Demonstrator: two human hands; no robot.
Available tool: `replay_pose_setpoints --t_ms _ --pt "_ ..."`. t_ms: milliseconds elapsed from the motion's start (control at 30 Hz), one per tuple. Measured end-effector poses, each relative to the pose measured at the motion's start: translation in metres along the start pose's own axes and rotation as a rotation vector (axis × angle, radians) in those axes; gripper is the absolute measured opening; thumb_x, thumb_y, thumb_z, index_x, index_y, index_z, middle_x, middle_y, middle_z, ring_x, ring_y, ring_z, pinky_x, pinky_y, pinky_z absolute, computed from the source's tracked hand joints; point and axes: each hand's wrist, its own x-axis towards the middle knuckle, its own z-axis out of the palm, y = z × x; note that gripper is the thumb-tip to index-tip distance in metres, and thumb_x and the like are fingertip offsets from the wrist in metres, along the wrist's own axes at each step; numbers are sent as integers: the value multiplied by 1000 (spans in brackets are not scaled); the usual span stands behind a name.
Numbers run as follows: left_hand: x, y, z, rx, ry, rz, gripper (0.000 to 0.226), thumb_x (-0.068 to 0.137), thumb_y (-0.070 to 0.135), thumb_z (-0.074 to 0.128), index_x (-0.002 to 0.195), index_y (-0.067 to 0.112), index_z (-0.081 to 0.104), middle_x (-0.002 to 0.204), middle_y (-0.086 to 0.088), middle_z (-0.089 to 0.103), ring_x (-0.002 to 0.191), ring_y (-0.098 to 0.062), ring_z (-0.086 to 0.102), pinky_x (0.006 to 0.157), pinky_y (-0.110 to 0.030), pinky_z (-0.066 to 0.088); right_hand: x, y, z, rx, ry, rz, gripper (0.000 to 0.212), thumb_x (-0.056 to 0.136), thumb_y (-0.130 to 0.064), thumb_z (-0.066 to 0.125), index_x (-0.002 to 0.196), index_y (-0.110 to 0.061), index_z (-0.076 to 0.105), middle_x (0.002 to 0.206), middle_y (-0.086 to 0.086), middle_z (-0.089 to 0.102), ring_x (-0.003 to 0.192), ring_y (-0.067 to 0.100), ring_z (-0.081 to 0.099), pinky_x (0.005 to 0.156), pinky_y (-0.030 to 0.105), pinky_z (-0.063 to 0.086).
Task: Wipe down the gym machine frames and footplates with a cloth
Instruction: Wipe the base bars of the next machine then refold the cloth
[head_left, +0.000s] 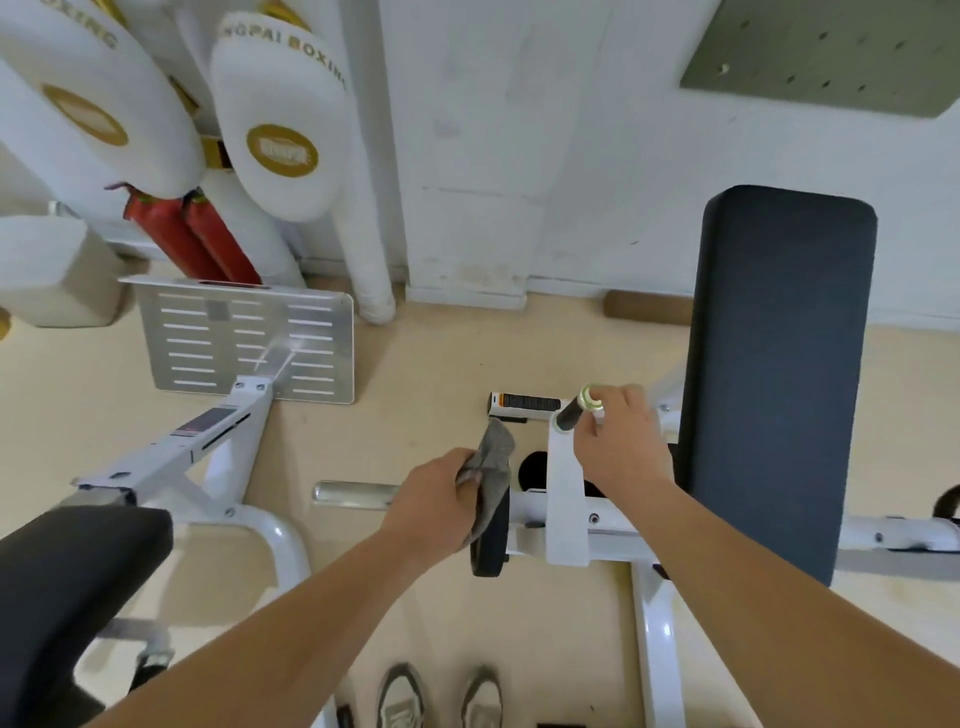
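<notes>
Cloth (496, 452) bunched in left hand (431, 499) half-hides plate (491, 551); right hand (615, 447) grips handle (569, 415).

Beige floor (441, 364) bears white machine frame (655, 623), small box (524, 404) and 2 shoes (402, 696).

bright even light, soft shadows, wide-angle bending at edges.

The slotted metal footplate (244, 340) stands far left, white boxing pads (280, 124) behind it. The long black padded backrest (779, 374) lies right. Between them, the grey cloth (493, 462) in the left hand (431, 504) hangs over the round black weight plate (491, 545), left of the black-grip handle (570, 414).
</notes>
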Motion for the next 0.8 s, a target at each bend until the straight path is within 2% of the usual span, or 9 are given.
replay_pose_setpoints --t_ms 100,200,267,333,433,500,600,667,800 --pt "4 17 -7 -37 59 -20 17 103 34 54 119 29 56 100 6 70 91 -16 67 84 -36 56 21 9 -3 -90 -86 -43 38 99 -20 46 135 -14 54 136 4 49 124 26 48 101 41 46" --pt "5 34 -18 -82 154 -51 22 94 39 67 106 31 51 93 10 67 85 -12 66 77 -34 56 26 3 -5 -20 -214 -89 32 103 -27 43 128 -16 59 123 0 57 117 24 57 95 38 50" --pt "4 45 -26 -142 208 -44 23 90 34 73 100 30 54 90 9 66 75 -7 64 65 -28 57 17 -14 -13 180 -264 -65 30 106 -35 45 122 -20 66 115 -2 66 110 21 62 93 33 51" --pt "-1 59 -35 -269 239 -41 18 90 25 73 101 29 59 92 4 66 74 -5 65 51 -20 53 2 -37 -23 516 -393 71 34 106 -44 47 101 -19 69 93 -3 69 94 24 65 83 31 53" --pt "-8 73 -44 -310 225 13 27 92 21 71 111 38 62 108 17 64 94 7 62 76 -24 60 0 -63 -40 955 -568 332 50 100 -60 52 105 -15 75 98 -1 79 96 19 75 86 35 61" --pt "-10 80 -52 -335 217 52 39 91 18 71 111 49 59 111 27 59 101 6 61 81 -34 61 5 -68 -42 1019 -551 255 40 99 -53 59 104 -18 77 98 -1 79 96 17 75 84 31 60" --pt "-2 83 -70 -411 271 70 44 85 9 75 109 43 62 113 27 55 100 -2 64 61 -41 62 18 -78 -42 840 -433 82 16 101 -26 63 98 -23 79 92 -9 77 92 10 71 76 19 53" --pt "9 83 -85 -490 273 29 46 81 5 78 109 38 63 116 21 54 101 -1 63 51 -36 61 28 -87 -43 785 -348 108 19 102 -22 60 98 -27 78 93 -11 77 93 5 70 81 23 54" --pt "43 79 -125 -568 192 -22 69 76 6 88 129 37 55 130 20 49 105 4 60 70 -19 59 52 -112 -42 820 -306 132 20 107 -27 52 110 -31 72 98 -11 79 96 8 72 90 31 57"
